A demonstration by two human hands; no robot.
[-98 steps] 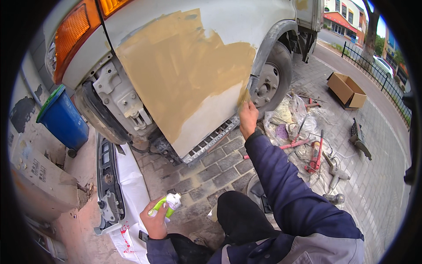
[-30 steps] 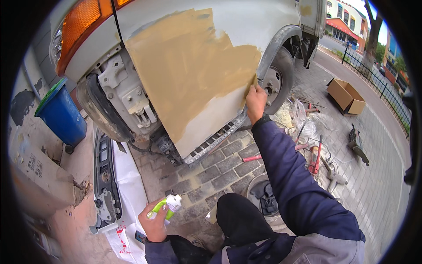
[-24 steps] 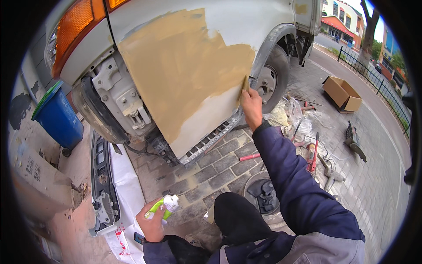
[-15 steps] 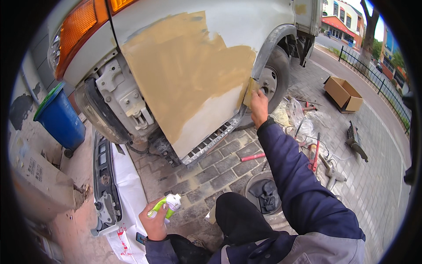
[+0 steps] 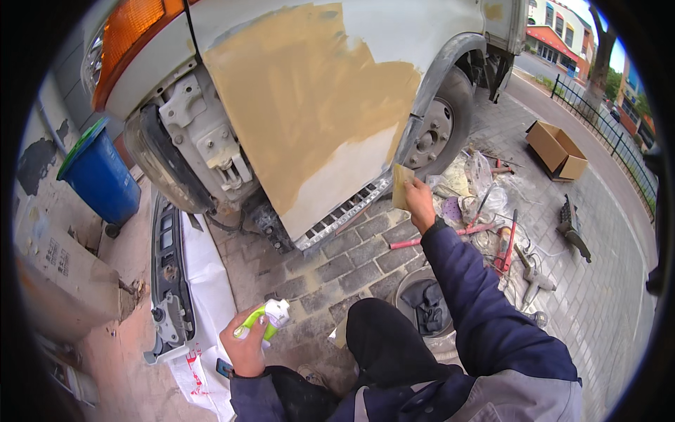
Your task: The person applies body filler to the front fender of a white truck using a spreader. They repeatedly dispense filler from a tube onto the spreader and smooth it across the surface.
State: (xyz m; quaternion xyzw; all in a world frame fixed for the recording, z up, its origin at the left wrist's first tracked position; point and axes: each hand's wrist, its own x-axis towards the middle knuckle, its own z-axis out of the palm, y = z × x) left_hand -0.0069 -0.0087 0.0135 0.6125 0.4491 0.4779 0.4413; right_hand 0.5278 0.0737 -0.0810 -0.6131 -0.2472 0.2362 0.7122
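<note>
My right hand [image 5: 422,205] grips a flat yellowish putty spreader [image 5: 402,186], upright near the lower rear corner of the vehicle door; whether it touches the panel I cannot tell. Tan filler [image 5: 302,105] covers much of the white door [image 5: 351,167], leaving a pale patch toward its lower rear. Low on the left, my left hand [image 5: 242,346] is closed around a squeezed green and white tube [image 5: 266,318], held above the paving with its white end up.
Behind the door is a wheel [image 5: 443,123]. Red-handled tools [image 5: 508,246], plastic and cables litter the right side. A bucket [image 5: 402,302] with dark contents stands by my knee. Farther out are a cardboard box [image 5: 555,149], a blue bin [image 5: 105,179] and a detached bumper part [image 5: 169,281].
My right hand has come down and toward me with the spreader, from the door's rear edge to near its bottom corner. The left hand keeps the tube in nearly the same place.
</note>
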